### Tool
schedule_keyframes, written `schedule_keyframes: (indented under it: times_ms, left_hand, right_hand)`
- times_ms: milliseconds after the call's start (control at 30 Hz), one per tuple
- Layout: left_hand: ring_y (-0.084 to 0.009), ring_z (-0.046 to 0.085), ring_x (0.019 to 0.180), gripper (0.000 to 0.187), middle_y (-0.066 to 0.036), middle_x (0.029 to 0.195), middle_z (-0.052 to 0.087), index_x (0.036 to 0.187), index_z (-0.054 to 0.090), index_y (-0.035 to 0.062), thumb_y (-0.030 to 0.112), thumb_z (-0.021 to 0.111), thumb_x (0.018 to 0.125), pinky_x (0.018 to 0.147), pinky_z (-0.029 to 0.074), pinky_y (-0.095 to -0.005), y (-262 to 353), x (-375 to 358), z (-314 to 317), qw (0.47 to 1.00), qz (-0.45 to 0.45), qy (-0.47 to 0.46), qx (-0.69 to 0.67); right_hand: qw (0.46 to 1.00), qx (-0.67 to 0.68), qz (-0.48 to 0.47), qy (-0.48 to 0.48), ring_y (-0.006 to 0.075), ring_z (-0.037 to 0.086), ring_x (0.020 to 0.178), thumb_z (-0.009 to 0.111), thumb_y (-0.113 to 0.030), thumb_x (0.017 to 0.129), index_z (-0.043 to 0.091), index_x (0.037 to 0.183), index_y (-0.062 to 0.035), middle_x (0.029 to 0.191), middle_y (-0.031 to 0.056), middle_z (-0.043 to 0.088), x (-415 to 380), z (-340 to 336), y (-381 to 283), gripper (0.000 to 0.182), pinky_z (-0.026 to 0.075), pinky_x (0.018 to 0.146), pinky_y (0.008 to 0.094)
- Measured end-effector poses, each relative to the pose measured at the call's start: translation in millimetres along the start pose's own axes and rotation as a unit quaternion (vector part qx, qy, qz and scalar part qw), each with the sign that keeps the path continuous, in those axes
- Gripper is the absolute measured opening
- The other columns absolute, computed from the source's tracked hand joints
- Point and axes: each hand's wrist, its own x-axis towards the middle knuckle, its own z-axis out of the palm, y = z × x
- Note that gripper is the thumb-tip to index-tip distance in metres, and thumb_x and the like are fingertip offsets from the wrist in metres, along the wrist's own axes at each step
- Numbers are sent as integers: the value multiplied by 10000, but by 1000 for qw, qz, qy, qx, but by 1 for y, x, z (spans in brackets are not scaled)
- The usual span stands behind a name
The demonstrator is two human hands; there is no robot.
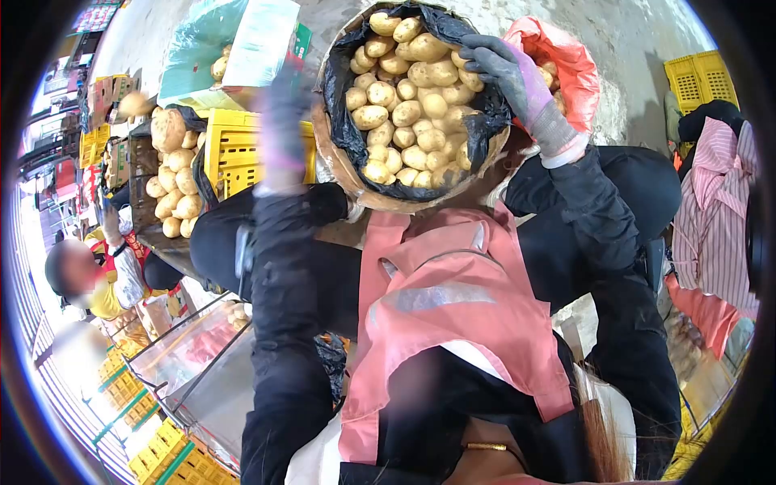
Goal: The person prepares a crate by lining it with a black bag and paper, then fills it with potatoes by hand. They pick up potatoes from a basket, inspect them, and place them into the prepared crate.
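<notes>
A round basket point(322, 153) lined with a black plastic bag point(343, 48) stands in front of my knees, full of pale yellow potatoes point(416, 101). My right hand point(508, 77), in a grey and purple glove, lies at the basket's right rim, over the black liner. Its fingers stretch toward the potatoes. My left hand point(283, 113), also gloved, is left of the basket, above a yellow plastic crate point(234, 149). Motion smears it, so its fingers and anything in them cannot be made out.
A red mesh sack point(578, 69) with potatoes stands right of the basket. On the left are a wooden-looking box of larger potatoes point(174, 178) and a carton lined with pale green plastic point(194, 65). A co-worker point(105, 283) sits farther left. Another yellow crate point(702, 81) stands far right.
</notes>
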Motion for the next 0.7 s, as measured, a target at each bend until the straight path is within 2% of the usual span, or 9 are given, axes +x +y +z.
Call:
schedule_keyframes:
  times_ms: [33,67,100,167,200,333,500,633,700]
  left_hand:
    - [-209,618,1046,447,-106,1237,611,1316,510,38,273,586,944,928,492,-343,51,9,6,896,-180,-143,-379]
    - [-217,643,1013,369,-69,1137,669,1252,588,60,267,583,947,881,512,-349,96,19,12,608,-322,-257,-679]
    - [-287,644,1058,462,-126,1113,677,1255,593,71,368,631,903,872,523,-376,124,27,20,765,-140,-446,-443]
    - [-302,642,1081,537,-169,1175,641,1265,589,143,439,670,825,870,528,-418,161,-13,47,764,39,-575,-290]
    - [-323,646,1055,505,-177,1216,604,1241,583,155,387,674,802,854,531,-435,175,-45,61,814,10,-538,-217]
    - [-359,637,1048,592,-212,1213,581,1265,559,136,340,733,737,875,521,-434,168,-41,44,794,23,-550,-258]
    - [-315,641,1036,703,-190,1117,654,1286,540,64,346,828,710,905,500,-382,116,18,-18,738,-171,-369,-539]
    - [-298,639,1056,717,-180,1186,640,1341,511,51,317,822,752,914,501,-369,88,41,-95,698,-178,-271,-638]
    - [-231,644,1049,692,-144,1253,617,1386,477,44,298,779,817,870,519,-343,94,29,-96,725,-141,-202,-643]
  right_hand:
    - [1000,2,-1,1,158,586,1021,565,-241,958,585,1255,-30,1126,87,643,0,0,2,364,459,927,279]
    - [1000,-14,6,-5,141,589,1017,568,-254,964,590,1259,-39,1117,56,650,1,-1,6,365,459,918,270]
    - [999,-31,12,-9,125,591,1014,571,-266,969,594,1263,-48,1108,25,658,1,-2,9,366,458,909,261]
    - [999,-36,32,9,155,597,995,551,-235,964,596,1253,-57,1078,71,657,1,-2,10,343,469,912,273]
    - [998,-54,16,7,156,599,1000,554,-238,961,599,1250,-54,1069,68,659,-1,-4,9,346,467,915,271]
    - [997,-74,10,9,165,598,1043,560,-244,945,601,1232,-30,1059,72,666,-13,-5,0,360,455,940,281]
    - [997,-54,31,-52,151,584,1006,586,-354,932,588,1249,-46,1083,50,636,-26,16,7,442,452,909,279]
    - [934,120,252,-221,145,620,899,584,-447,947,495,1345,-84,1106,42,624,-51,53,7,546,528,745,303]
    - [903,205,263,-270,155,634,863,605,-450,940,441,1402,-85,1131,45,615,-63,67,10,611,546,715,291]
